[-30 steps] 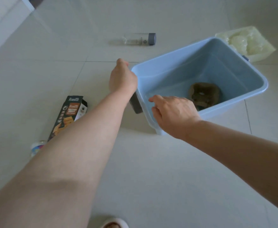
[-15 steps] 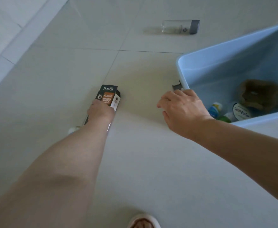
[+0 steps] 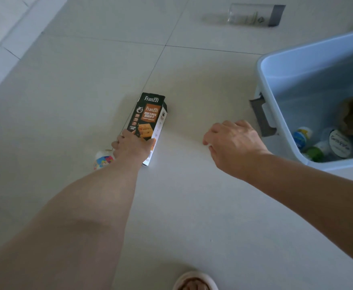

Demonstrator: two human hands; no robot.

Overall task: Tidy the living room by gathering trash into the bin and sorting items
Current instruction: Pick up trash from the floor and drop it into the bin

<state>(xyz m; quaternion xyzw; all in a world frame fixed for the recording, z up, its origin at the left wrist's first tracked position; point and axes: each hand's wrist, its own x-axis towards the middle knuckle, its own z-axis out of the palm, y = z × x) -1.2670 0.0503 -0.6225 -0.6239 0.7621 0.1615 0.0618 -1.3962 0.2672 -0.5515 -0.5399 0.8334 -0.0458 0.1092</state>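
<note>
Head view: slipper toe (image 3: 194, 282) at the bottom edge. Left hand (image 3: 132, 146) clamps the near end of the biscuit box (image 3: 149, 116), fingers wrapped over its sides. The box lies flat on the floor (image 3: 192, 206), left of the bin (image 3: 317, 80); reads as a pickup grip for binning it. Small colourful-label bottle (image 3: 103, 160) sits just beside that hand; contact unclear. Right hand (image 3: 234, 143) hovers empty, fingers loosely curled, near the bin's grey handle (image 3: 262, 116), probably to steady it. Bin holds small bottles and a brown wad. Farthest: clear bottle (image 3: 253, 14), grey cap, on its side.
</note>
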